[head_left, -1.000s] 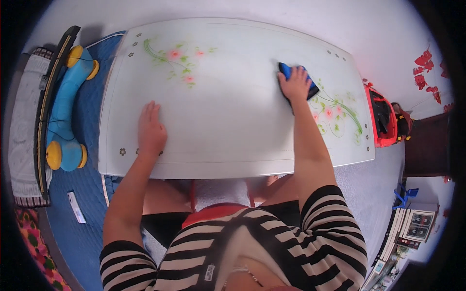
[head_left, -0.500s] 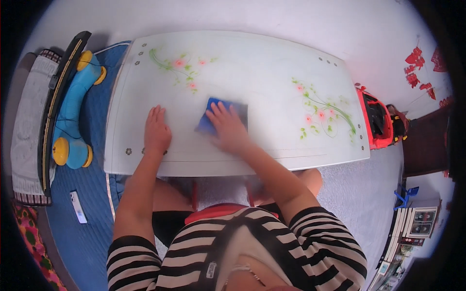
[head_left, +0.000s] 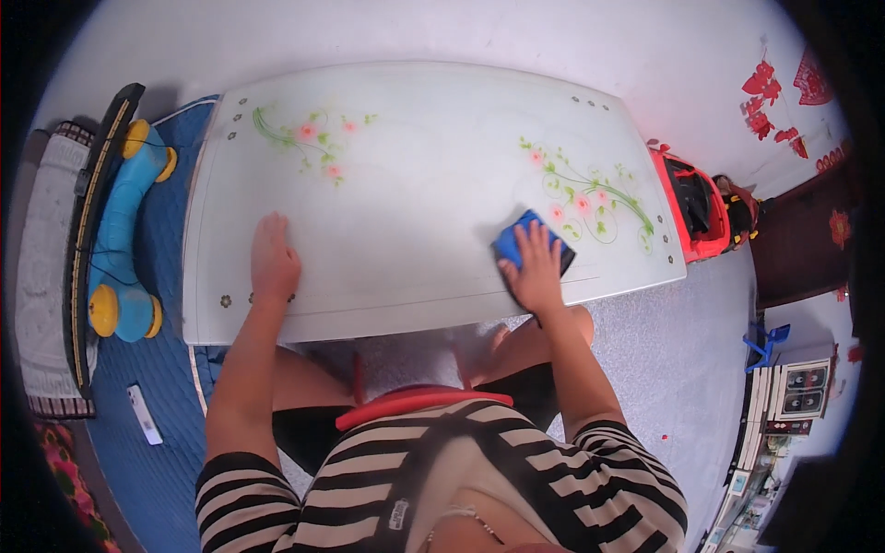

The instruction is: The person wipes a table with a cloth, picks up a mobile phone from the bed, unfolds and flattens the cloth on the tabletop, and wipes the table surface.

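A white table (head_left: pixel 406 203) with pink flowers and green vines printed on its top spreads out before me. Under my right hand (head_left: pixel 538 267), toward the table's right front, lies a blue cloth (head_left: pixel 508 245) with dark edges. The fingers press over the cloth and hold it against the tabletop; its underside is hidden. My left hand (head_left: pixel 276 263) rests on the left part of the table near the front edge, open, with its fingers stretched forward and nothing in it.
Left of the table, a blue quilted cover (head_left: pixel 175 230) bears a blue and yellow toy (head_left: pixel 120 221), a long dark bar (head_left: pixel 92 221) and a phone (head_left: pixel 145 415). A red toy car (head_left: pixel 693 205) stands beyond the right edge. I sit on a red-edged seat (head_left: pixel 419 399).
My right hand has slid the blue cloth to the right across the tabletop, and the cloth looks more bunched. The left hand stays at the left part of the table. The whole view has shifted slightly.
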`<action>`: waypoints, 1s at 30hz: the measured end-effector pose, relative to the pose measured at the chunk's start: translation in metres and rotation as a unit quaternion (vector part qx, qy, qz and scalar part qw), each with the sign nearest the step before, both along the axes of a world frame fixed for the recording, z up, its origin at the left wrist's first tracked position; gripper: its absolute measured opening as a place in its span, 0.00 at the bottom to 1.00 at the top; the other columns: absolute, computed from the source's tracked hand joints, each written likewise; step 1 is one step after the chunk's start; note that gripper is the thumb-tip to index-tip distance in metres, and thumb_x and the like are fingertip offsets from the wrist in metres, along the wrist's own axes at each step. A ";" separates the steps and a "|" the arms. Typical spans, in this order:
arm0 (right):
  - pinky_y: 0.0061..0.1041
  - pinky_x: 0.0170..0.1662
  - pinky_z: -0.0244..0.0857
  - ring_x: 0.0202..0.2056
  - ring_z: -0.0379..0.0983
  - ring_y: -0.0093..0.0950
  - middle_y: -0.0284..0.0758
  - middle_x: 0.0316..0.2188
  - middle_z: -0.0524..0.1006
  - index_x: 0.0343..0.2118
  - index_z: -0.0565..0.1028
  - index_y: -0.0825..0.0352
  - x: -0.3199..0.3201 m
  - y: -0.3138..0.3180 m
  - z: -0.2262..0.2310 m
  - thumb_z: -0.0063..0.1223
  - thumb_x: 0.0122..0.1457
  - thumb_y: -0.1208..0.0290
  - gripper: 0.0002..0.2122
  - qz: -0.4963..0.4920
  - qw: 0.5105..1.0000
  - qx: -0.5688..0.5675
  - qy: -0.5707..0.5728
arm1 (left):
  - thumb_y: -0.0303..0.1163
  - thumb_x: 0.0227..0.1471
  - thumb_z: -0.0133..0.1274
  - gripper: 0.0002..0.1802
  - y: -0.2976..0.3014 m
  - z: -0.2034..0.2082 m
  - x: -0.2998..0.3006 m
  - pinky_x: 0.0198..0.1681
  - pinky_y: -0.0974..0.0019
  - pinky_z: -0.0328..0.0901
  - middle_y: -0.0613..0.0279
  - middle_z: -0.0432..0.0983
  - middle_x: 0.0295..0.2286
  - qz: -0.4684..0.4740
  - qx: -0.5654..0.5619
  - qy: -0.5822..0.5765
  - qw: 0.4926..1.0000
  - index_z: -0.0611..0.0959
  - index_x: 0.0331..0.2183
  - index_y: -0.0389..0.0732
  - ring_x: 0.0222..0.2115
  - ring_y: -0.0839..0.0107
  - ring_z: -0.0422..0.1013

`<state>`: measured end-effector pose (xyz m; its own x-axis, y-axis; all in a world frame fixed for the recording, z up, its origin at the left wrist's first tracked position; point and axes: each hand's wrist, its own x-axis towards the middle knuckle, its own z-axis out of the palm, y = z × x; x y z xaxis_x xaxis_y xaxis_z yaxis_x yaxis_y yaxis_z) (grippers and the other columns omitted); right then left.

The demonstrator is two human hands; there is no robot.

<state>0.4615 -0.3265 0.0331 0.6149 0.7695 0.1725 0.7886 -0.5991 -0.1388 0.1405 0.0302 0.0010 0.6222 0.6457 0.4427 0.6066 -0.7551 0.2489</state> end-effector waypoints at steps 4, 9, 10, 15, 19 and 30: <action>0.54 0.70 0.34 0.71 0.45 0.48 0.50 0.70 0.54 0.68 0.58 0.66 0.064 0.010 -0.017 0.49 0.62 0.45 0.38 -0.102 0.994 0.023 -0.031 | 0.20 0.50 0.47 0.29 -0.001 0.007 -0.002 0.66 0.50 0.56 0.46 0.66 0.59 -0.005 -0.015 0.002 1.000 0.72 0.56 0.35 0.61 0.46 0.60; 0.55 0.70 0.34 0.72 0.44 0.46 0.48 0.70 0.54 0.69 0.57 0.66 0.128 0.064 -0.026 0.39 0.63 0.38 0.40 -0.201 0.978 -0.022 -0.051 | 0.20 0.49 0.47 0.30 -0.004 0.010 0.002 0.67 0.52 0.54 0.47 0.65 0.60 0.010 -0.029 0.025 0.999 0.71 0.56 0.35 0.63 0.48 0.57; 0.55 0.70 0.34 0.72 0.44 0.46 0.48 0.70 0.53 0.68 0.57 0.66 0.135 0.080 -0.025 0.39 0.63 0.39 0.39 -0.208 0.977 -0.023 -0.044 | 0.20 0.49 0.47 0.30 -0.005 0.012 0.001 0.67 0.52 0.54 0.47 0.64 0.60 0.005 -0.032 0.030 0.999 0.71 0.57 0.35 0.64 0.48 0.56; 0.54 0.70 0.33 0.71 0.44 0.44 0.47 0.70 0.55 0.67 0.59 0.66 0.152 0.177 -0.021 0.42 0.62 0.39 0.39 -0.188 0.981 0.003 -0.046 | 0.20 0.49 0.48 0.31 -0.007 0.014 0.002 0.67 0.53 0.53 0.48 0.61 0.62 0.009 -0.039 0.041 0.998 0.71 0.57 0.35 0.64 0.49 0.55; 0.54 0.69 0.36 0.71 0.44 0.43 0.45 0.70 0.55 0.66 0.61 0.66 0.117 0.269 -0.019 0.42 0.61 0.38 0.39 -0.111 0.993 0.007 -0.042 | 0.21 0.49 0.48 0.31 -0.009 0.016 -0.003 0.68 0.54 0.51 0.50 0.60 0.63 0.012 -0.051 0.041 0.998 0.71 0.58 0.35 0.65 0.51 0.54; 0.51 0.70 0.38 0.71 0.47 0.42 0.46 0.69 0.57 0.65 0.63 0.67 -0.092 0.315 -0.013 0.49 0.61 0.42 0.37 0.278 0.958 0.073 -0.020 | 0.21 0.48 0.48 0.31 -0.012 0.019 0.003 0.68 0.54 0.51 0.49 0.62 0.62 0.022 -0.051 0.026 0.998 0.71 0.57 0.34 0.65 0.53 0.55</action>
